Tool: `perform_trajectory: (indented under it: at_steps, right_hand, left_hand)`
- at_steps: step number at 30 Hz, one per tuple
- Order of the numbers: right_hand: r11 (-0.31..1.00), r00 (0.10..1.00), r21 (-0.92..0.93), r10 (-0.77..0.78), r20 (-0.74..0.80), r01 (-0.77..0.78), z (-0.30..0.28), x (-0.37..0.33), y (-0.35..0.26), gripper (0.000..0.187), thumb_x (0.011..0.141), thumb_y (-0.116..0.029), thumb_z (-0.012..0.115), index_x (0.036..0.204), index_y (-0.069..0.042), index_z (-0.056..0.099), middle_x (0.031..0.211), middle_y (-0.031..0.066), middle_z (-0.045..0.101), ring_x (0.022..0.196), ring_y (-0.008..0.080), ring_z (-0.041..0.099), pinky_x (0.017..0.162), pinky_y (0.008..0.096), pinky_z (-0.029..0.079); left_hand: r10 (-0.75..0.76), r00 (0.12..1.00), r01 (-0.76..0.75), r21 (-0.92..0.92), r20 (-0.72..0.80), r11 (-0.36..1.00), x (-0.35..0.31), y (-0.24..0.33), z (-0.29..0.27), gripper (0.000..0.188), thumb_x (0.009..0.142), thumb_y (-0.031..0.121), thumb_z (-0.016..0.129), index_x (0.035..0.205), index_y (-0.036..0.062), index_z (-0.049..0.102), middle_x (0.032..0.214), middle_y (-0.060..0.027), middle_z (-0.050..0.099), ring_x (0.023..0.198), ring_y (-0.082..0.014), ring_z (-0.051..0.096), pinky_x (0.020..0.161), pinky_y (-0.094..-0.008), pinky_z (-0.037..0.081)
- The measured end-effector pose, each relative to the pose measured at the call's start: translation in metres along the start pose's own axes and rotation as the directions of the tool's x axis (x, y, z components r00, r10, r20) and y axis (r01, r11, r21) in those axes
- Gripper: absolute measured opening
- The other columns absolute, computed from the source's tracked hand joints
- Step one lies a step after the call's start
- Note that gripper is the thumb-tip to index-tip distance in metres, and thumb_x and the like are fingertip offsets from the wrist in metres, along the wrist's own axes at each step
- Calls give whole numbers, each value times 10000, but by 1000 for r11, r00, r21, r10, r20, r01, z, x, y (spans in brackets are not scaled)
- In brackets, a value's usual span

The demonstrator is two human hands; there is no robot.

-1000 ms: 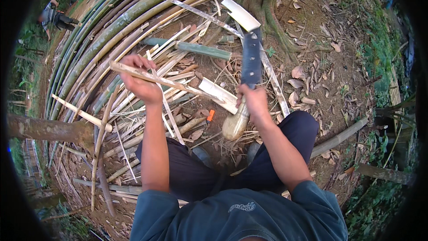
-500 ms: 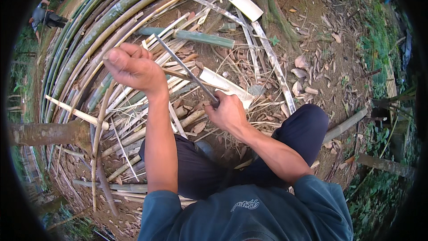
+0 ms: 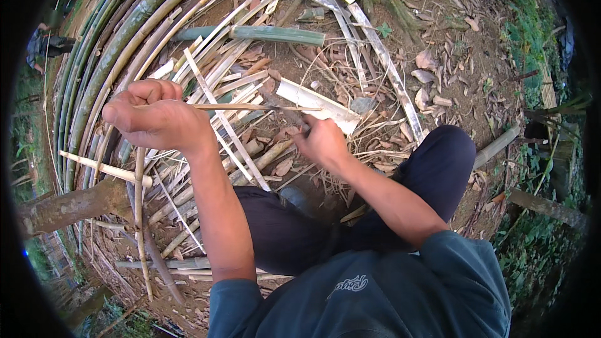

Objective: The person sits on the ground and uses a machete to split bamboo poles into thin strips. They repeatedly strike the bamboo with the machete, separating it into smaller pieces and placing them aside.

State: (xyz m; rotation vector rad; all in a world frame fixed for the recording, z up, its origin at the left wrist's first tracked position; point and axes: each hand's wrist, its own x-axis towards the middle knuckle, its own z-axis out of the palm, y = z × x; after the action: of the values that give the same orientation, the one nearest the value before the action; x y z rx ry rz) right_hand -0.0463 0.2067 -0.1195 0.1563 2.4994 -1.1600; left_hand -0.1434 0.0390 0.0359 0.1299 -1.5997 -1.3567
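Clock read from the right hand, 12 straight ahead of the seated person.

Item: bamboo strip (image 3: 231, 107), thin, tan. Held over the slats, between the two hands. Long axis nearly level, 9 to 3 o'clock; free end points to 3, above a pale bamboo half-shell (image 3: 338, 114).

Item: left hand (image 3: 152, 114), at 9 o'clock. Fingers curled in, closed about the strip's near end; the exact pinch is hidden from me.

Item: right hand (image 3: 322, 144). Fingers wrapped on a knife (image 3: 303, 126), blade blurred, aimed between 10 and 11, meeting the strip's line; whether it touches, I cannot tell.

Item: half-shell, just beyond the right hand at 1 o'clock, axis 10 to 4.

Item: split slats (image 3: 226, 120), heaped loosely, 9 to 11 o'clock.

Item: green bamboo length (image 3: 278, 35), at 11, lying almost crosswise.

Item: long poles (image 3: 106, 56), side by side, at 10.
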Motion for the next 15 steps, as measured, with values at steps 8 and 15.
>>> perform_trajectory:
  at_steps: [8,15]
  right_hand:
    - [999,999,-21,33,31,-32,4,3,0,396,801,-265,687,1070,25,677,774,265,696,712,396,707,735,472,588]
    - [977,981,-93,192,-12,-193,37,41,83,355,783,-248,679,1020,17,680,794,265,694,773,417,701,754,473,581]
  left_hand:
    - [-48,995,53,49,-87,997,11,-6,3,720,897,824,308,641,159,204,520,9,237,456,-119,240,436,-266,219]
    - [-7,998,10,53,-59,999,16,-18,9,722,880,849,287,636,175,199,482,23,247,395,-99,235,381,-246,229]
